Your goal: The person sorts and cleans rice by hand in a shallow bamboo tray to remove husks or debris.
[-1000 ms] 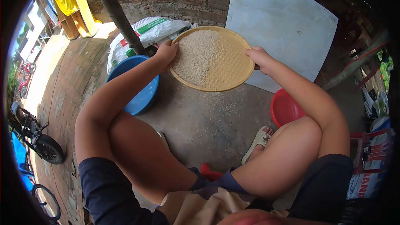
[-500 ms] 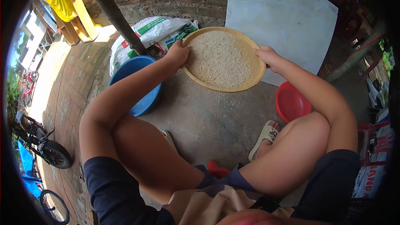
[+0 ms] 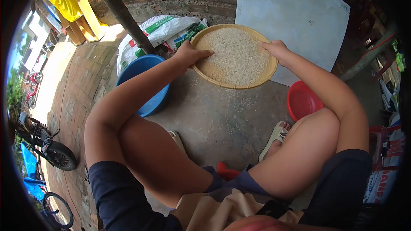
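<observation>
A round, shallow woven winnowing tray [image 3: 233, 86] is held out in front of me above the floor. Pale rice-like grain [image 3: 242, 55] is heaped in it, mostly toward the middle and right, while woven surface shows at the left. My left hand [image 3: 189, 56] grips the tray's left rim, its thumb stretched inside over the weave. On the opposite rim, my right hand [image 3: 275, 51] is closed with the thumb on top. The fingers of both hands are largely hidden beneath the tray.
Below my left forearm stands a blue basin [image 3: 156, 102]; a red basin [image 3: 303, 100] is by my right knee. White sacks [image 3: 145, 32], a slanting post [image 3: 117, 8] and a pale board [image 3: 295, 17] are beyond. Grains lie scattered on the concrete floor [image 3: 214, 119].
The grain has shifted rightward within the tray, baring its left side. My left thumb now extends farther inside the rim. The whole view has shifted slightly.
</observation>
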A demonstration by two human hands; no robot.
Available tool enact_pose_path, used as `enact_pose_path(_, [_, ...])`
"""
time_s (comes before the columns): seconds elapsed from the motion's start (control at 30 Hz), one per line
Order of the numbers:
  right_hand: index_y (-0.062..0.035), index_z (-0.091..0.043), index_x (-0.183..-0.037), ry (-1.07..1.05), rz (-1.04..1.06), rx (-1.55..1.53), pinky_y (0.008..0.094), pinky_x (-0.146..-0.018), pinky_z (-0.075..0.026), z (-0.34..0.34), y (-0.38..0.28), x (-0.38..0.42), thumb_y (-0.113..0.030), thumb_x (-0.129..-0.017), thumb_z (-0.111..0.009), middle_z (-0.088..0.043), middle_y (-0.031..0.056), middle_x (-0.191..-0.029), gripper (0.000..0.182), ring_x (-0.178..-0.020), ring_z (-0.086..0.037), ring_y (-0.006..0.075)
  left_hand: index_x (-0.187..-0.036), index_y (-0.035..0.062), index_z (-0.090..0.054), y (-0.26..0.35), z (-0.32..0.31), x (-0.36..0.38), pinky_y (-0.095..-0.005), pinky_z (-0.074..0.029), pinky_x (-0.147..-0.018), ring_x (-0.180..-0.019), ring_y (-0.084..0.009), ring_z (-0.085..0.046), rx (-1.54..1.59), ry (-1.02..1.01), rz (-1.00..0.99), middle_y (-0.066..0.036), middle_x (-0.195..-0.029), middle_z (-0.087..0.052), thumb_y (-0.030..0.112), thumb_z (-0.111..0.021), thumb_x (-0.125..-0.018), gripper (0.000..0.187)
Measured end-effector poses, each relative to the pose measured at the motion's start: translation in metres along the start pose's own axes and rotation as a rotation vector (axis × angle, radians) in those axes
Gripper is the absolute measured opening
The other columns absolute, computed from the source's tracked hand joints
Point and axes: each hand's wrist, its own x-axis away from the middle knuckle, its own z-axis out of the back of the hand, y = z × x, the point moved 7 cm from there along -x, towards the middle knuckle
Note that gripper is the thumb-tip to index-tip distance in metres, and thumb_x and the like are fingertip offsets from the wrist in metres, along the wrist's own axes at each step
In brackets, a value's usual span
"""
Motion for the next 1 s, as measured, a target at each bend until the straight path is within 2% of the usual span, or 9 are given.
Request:
enact_pose_path(0.17, [0.0035, -0.058, -0.092, -0.047, 0.033, 0.043, 0.0264, -0.047, -0.042, -0.025, -0.006, 0.013, -0.026, -0.072, -0.078, -0.062, 0.0089, -0.079, 0.04, -0.06, -0.056, 0.0143, -0.111, -0.0027, -0.05, -0.027, 0.025, -0.022, -0.0321, -0.055, -0.058, -0.073, -0.0186, -0.064, 0.167, -0.04, 0.153, -0.011, -0.091, -0.061, 0.027, -0.064, -0.084, 0.043])
enact_pose_path(0.3, [0.0015, -0.051, -0.103, -0.231, 0.165, 0.361, 0.0228, -0.047, -0.041, -0.057, -0.037, 0.054, -0.031, -0.073, -0.077, -0.061, 0.0078, -0.083, 0.051, -0.064, -0.058, 0.0114, -0.11, -0.0031, -0.052, -0.018, 0.038, 0.0, -0.0344, -0.058, -0.06, -0.072, -0.0199, -0.066, 0.185, 0.002, 0.209, -0.012, -0.09, -0.064, 0.024, -0.067, -0.082, 0.042])
enact_pose_path(0.37, [0.0017, -0.052, -0.102, -0.204, 0.176, 0.326, 0.0248, -0.05, -0.046, -0.044, -0.029, 0.041, -0.031, -0.076, -0.074, -0.062, 0.0095, -0.085, 0.048, -0.068, -0.061, 0.0131, -0.11, -0.004, -0.051, -0.018, 0.028, 0.006, -0.0324, -0.058, -0.06, -0.073, -0.0193, -0.066, 0.19, 0.014, 0.16, -0.012, -0.09, -0.063, 0.023, -0.077, -0.074, 0.052])
enact_pose_path(0.5, [0.0059, -0.055, -0.096, -0.002, 0.058, 0.098, 0.036, -0.061, -0.053, 0.017, 0.006, -0.009, -0.025, -0.08, -0.071, -0.064, 0.0154, -0.088, 0.038, -0.076, -0.065, 0.0226, -0.12, -0.0024, -0.042, 0.009, -0.013, 0.039, -0.0299, -0.054, -0.06, -0.076, -0.0175, -0.063, 0.088, -0.002, 0.126, -0.012, -0.096, -0.059, 0.024, -0.08, -0.071, 0.067])
enact_pose_path(0.63, [0.0057, -0.055, -0.096, -0.002, 0.048, 0.103, 0.0361, -0.063, -0.054, 0.01, 0.007, 0.001, -0.026, -0.081, -0.07, -0.063, 0.0148, -0.087, 0.038, -0.075, -0.066, 0.0223, -0.121, 0.0009, -0.043, 0.004, -0.003, 0.024, -0.029, -0.054, -0.06, -0.074, -0.0163, -0.063, 0.017, 0.005, 0.141, -0.011, -0.095, -0.06, 0.029, -0.07, -0.081, 0.056])
enact_pose_path(0.73, [0.0041, -0.055, -0.094, -0.068, 0.083, 0.283, 0.0342, -0.062, -0.054, -0.028, -0.022, 0.047, -0.026, -0.08, -0.071, -0.062, 0.0118, -0.084, 0.037, -0.071, -0.064, 0.0202, -0.118, 0.0061, -0.049, -0.028, 0.029, -0.005, -0.0356, -0.057, -0.06, -0.071, -0.0184, -0.065, 0.181, 0.033, 0.222, -0.009, -0.092, -0.062, 0.029, -0.049, -0.094, 0.034])
enact_pose_path(0.8, [0.0019, -0.054, -0.094, -0.273, 0.222, 0.366, 0.0323, -0.06, -0.054, -0.055, -0.037, 0.065, -0.026, -0.078, -0.073, -0.06, 0.0092, -0.082, 0.037, -0.069, -0.063, 0.0185, -0.114, 0.0073, -0.055, -0.058, 0.039, -0.017, -0.0368, -0.054, -0.061, -0.07, -0.0206, -0.064, 0.142, 0.08, 0.258, -0.01, -0.089, -0.062, 0.03, -0.048, -0.093, 0.032])
enact_pose_path(0.9, [0.0007, -0.054, -0.093, -0.034, 0.075, 0.201, 0.0328, -0.059, -0.054, -0.021, -0.019, 0.042, -0.029, -0.082, -0.069, -0.061, 0.0088, -0.081, 0.035, -0.069, -0.063, 0.0185, -0.119, 0.0067, -0.052, -0.085, 0.015, -0.03, -0.0369, -0.053, -0.069, -0.079, -0.0173, -0.062, 0.126, 0.096, 0.137, -0.008, -0.093, -0.06, 0.029, -0.047, -0.095, 0.033])
enact_pose_path(1.0, [0.0005, -0.054, -0.093, -0.04, -0.001, 0.129, 0.0342, -0.061, -0.055, 0.017, 0.005, 0.012, -0.031, -0.087, -0.061, -0.061, 0.0081, -0.079, 0.033, -0.069, -0.064, 0.0196, -0.12, 0.0063, -0.051, -0.024, -0.01, 0.023, -0.0323, -0.048, -0.07, -0.085, -0.0148, -0.055, 0.025, 0.106, 0.213, -0.006, -0.096, -0.057, 0.027, -0.046, -0.094, 0.033])
